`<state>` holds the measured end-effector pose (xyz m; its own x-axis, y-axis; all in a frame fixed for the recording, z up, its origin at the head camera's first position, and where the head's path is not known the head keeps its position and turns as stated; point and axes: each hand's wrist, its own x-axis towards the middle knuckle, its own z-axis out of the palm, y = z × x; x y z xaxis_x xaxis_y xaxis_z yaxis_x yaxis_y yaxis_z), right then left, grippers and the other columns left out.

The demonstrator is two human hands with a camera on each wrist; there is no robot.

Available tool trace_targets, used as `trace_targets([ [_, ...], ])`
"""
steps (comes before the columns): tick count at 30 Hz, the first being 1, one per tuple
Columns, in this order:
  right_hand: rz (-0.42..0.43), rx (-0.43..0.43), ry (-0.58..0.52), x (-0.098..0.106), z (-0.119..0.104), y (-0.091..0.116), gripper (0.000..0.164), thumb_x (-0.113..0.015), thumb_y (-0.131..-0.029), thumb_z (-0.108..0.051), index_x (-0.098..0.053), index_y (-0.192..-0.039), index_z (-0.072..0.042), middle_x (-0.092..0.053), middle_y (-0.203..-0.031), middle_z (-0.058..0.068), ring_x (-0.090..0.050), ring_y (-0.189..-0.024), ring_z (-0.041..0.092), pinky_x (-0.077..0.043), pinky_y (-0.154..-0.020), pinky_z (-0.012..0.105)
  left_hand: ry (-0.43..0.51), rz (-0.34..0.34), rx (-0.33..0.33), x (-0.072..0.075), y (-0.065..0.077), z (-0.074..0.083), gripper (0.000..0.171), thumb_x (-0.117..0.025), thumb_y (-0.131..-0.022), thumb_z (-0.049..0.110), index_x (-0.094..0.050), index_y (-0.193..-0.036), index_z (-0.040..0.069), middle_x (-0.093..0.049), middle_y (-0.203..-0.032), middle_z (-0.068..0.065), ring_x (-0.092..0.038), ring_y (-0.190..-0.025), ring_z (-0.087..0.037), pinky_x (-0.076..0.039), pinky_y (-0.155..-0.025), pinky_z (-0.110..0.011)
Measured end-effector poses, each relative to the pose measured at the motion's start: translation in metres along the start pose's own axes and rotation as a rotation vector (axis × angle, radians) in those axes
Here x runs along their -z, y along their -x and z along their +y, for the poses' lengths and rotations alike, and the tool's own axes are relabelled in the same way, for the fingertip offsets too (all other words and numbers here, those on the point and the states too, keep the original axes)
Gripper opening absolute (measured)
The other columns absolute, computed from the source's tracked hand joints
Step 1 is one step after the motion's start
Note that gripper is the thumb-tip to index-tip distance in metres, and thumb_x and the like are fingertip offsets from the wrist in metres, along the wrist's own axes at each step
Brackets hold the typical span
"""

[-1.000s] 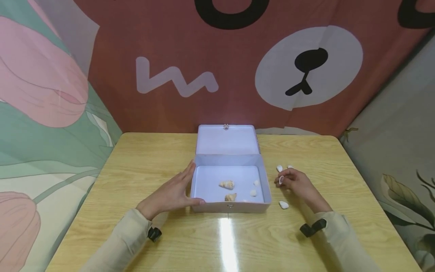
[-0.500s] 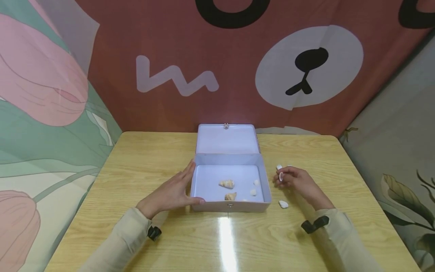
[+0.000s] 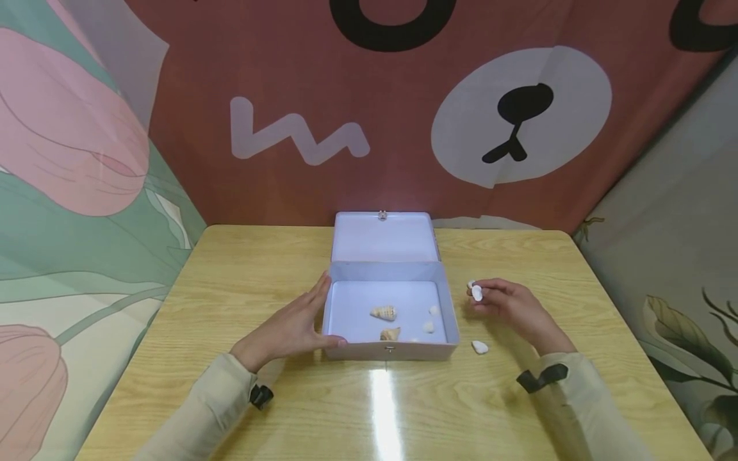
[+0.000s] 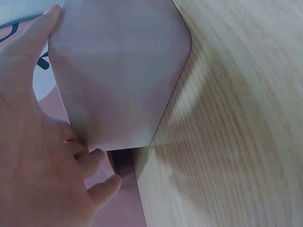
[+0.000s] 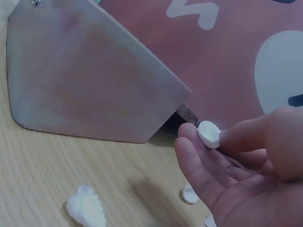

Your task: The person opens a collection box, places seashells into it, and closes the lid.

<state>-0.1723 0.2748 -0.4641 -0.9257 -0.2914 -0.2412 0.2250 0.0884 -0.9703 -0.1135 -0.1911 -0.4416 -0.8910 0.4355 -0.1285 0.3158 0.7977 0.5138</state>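
My right hand [image 3: 513, 310] pinches a small white seashell [image 5: 209, 134] between thumb and fingers, just off the right side of a hinged box [image 3: 390, 351] with its lid up. My left hand [image 3: 288, 330] lies along the box's left side, thumb on the front rim, fingers extended towards the back. Inside sit a spotted spiral shell [image 3: 384, 312], a tan conch-like shell [image 3: 390, 334] and small white shells [image 3: 428, 327] near the right wall. Below the right hand, a white ridged shell [image 5: 86, 206] and a smaller one [image 5: 189, 194] lie on the table.
The upright lid [image 3: 385, 237] leans back close to the cloth backdrop [image 3: 288, 192] behind the table [image 3: 259, 256]. Floral cloths hang at both sides. One loose shell [image 3: 480, 347] lies right of the box's front corner.
My right hand has risen slightly and turned, so the pinched shell now shows its broad face instead of its edge. My left hand has stayed on the box.
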Motion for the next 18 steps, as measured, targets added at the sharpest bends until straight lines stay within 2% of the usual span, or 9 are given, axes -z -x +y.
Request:
trace_targets([
  [6,-0.003,0.010,0.034,0.001,-0.005,0.000,0.045,-0.056,-0.111,-0.014,-0.050,-0.147,0.013,-0.077,-0.119,-0.004,-0.077,-0.106,0.008,-0.064,-0.099,0.029,0.005,0.001,0.001,-0.001,0.000,-0.001,0.135,-0.072,-0.083,0.081,-0.002,-0.172,0.009,0.008,-0.181,-0.003,-0.021,-0.166,-0.037,-0.034,-0.132,-0.055],
  [12,-0.022,0.008,-0.017,0.000,-0.013,0.001,0.044,-0.058,-0.110,-0.014,-0.051,-0.146,0.011,-0.078,-0.123,-0.001,-0.077,-0.110,0.012,-0.063,-0.104,0.033,0.006,0.000,-0.003,-0.001,0.001,-0.001,0.135,-0.071,-0.083,0.082,-0.002,-0.172,0.008,0.007,-0.181,-0.006,-0.022,-0.165,-0.038,-0.034,-0.131,-0.056],
  [18,-0.062,0.043,-0.078,-0.002,-0.021,0.000,0.036,-0.057,-0.110,-0.009,-0.054,-0.142,0.007,-0.078,-0.124,0.000,-0.078,-0.111,0.014,-0.062,-0.105,0.031,0.006,0.001,-0.014,0.000,0.001,-0.001,0.134,-0.070,-0.083,0.082,-0.002,-0.172,0.008,0.006,-0.181,-0.007,-0.022,-0.165,-0.039,-0.034,-0.132,-0.056],
])
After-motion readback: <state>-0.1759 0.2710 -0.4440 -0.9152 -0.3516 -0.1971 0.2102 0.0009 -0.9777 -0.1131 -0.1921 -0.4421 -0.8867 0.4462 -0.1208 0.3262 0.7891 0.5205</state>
